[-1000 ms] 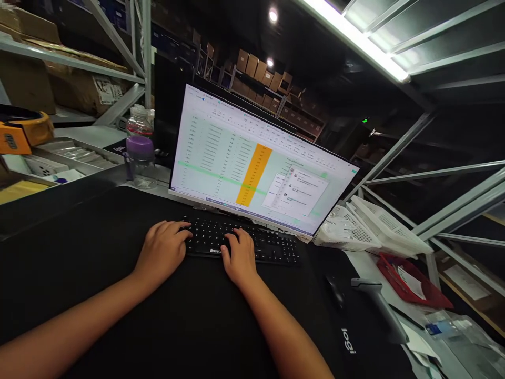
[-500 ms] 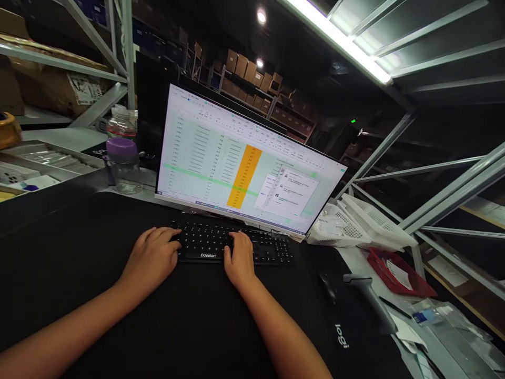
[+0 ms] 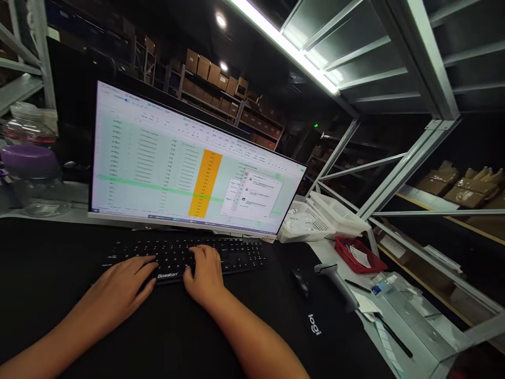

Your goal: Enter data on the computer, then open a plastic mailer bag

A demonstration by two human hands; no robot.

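the black keyboard [image 3: 173, 253], its flat keys marked in white, is set on the smooth black mat [image 3: 272, 316] below the monitor [image 3: 153, 158]. by the left hand [image 3: 120, 288], its left front corner is now covered, lower than a moment ago; by the right hand [image 3: 205, 276], bent fingers are kept over the middle keys. nothing is grasped; each grip is relaxed and released. the view is swung rightward, yet the same green row and orange column are displayed, so keyboard work seems uninterrupted, with no new entry discernible. to the right, a rounded dark mouse [image 3: 301, 283] and a matt grey scanner [image 3: 335, 284] are laid. farther out, perforated white plastic baskets [image 3: 307, 226] and a glossy red tray [image 3: 370, 267] are supported by the pale desk [image 3: 321, 252].
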